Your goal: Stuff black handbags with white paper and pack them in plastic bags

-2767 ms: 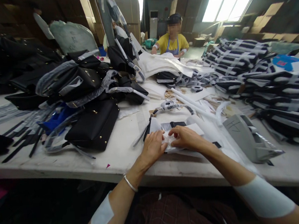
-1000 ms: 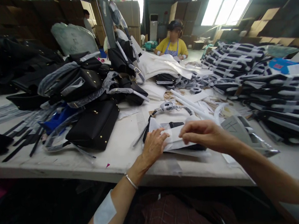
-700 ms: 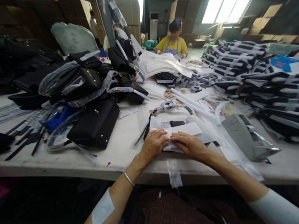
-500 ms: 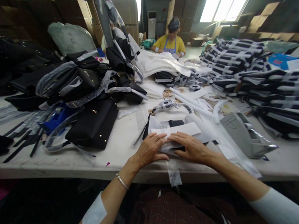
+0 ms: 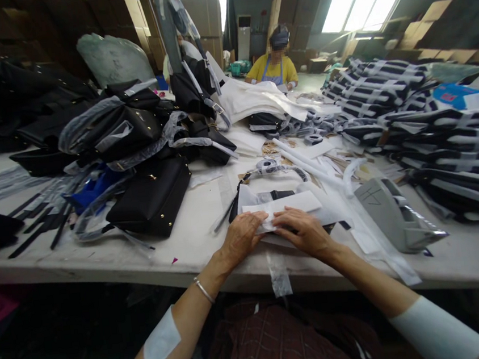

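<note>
A folded white wrapping sheet [image 5: 304, 202] lies over a black bag part [image 5: 281, 194] at the table's near edge. My left hand [image 5: 244, 235] has its fingers curled over the sheet's near edge, thumb tucked close beneath. To its right, my right hand [image 5: 303, 231] grips the same edge with bent fingers and thumb. A strip of clear tape [image 5: 279, 272] hangs from the table edge below my hands. Behind the sheet curves a plastic-wrapped handle [image 5: 279, 168]. What lies under my palms is hidden.
A black handbag [image 5: 150, 200] stands to the left, before a heap of wrapped bags. On the right are a grey tape dispenser [image 5: 382, 216] and piled black bags [image 5: 456, 162] with white padding. A person in yellow [image 5: 273, 68] sits across the table.
My thumbs have drawn up toward the fingers, and both hands have closed on the sheet's near edge. Earlier the fingers lay flatter, with the thumbs apart.
</note>
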`<state>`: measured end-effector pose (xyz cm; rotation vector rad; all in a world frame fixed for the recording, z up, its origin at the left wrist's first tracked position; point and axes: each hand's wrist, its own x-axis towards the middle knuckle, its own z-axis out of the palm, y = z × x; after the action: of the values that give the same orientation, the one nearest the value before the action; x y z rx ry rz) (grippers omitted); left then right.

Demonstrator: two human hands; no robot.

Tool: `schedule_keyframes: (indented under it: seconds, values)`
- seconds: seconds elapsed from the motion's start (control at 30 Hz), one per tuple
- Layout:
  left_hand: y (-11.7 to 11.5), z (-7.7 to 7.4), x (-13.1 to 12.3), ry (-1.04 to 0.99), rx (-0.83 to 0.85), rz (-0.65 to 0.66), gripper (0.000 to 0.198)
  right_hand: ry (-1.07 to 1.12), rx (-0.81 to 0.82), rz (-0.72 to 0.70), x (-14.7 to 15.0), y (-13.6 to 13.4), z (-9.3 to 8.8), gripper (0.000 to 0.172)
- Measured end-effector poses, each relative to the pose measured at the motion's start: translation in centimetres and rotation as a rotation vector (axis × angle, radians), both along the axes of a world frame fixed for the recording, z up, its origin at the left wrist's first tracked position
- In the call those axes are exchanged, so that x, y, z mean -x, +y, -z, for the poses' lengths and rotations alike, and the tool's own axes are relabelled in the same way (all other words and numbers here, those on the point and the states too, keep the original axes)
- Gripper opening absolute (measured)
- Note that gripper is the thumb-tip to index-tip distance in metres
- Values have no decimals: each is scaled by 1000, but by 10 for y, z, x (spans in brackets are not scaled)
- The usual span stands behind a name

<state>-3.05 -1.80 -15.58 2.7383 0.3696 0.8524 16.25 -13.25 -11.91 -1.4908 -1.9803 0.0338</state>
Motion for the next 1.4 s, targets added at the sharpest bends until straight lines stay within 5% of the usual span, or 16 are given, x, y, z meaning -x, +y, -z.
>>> schedule_keyframes:
  seconds: [0.33, 0.47, 0.67, 0.83, 0.97, 1.1, 1.2, 1.3, 1.4]
  values:
    - [0, 5, -1, 67, -62, -7, 26, 114, -92, -14, 9, -25, -4, 8]
    - [-1, 3, 2, 100, -164, 12, 33, 33, -17, -79, 13, -60, -4, 9]
    - [0, -12, 3, 68, -161, -42, 65, 47, 43, 40, 17, -86, 22, 12]
    - [1, -8, 4, -107, -77, -82, 67, 25, -45, 46, 27, -85, 23, 18]
    - [2, -1, 6, -136, -48, -68, 58, -165, -226, 195, 14, -71, -7, 36]
    - [7, 1, 8, -95, -9, -38, 54, -399, -31, 224, -25, -37, -39, 75]
    - [13, 1, 8, -76, 1, -8, 51, -459, 184, 134, -54, -17, -38, 97]
    - [15, -1, 8, -25, -32, -12, 44, -471, 252, 88, -67, -15, -21, 86]
    - [8, -10, 9, 44, -104, -77, 39, -497, 133, 131, -62, -25, 0, 60]
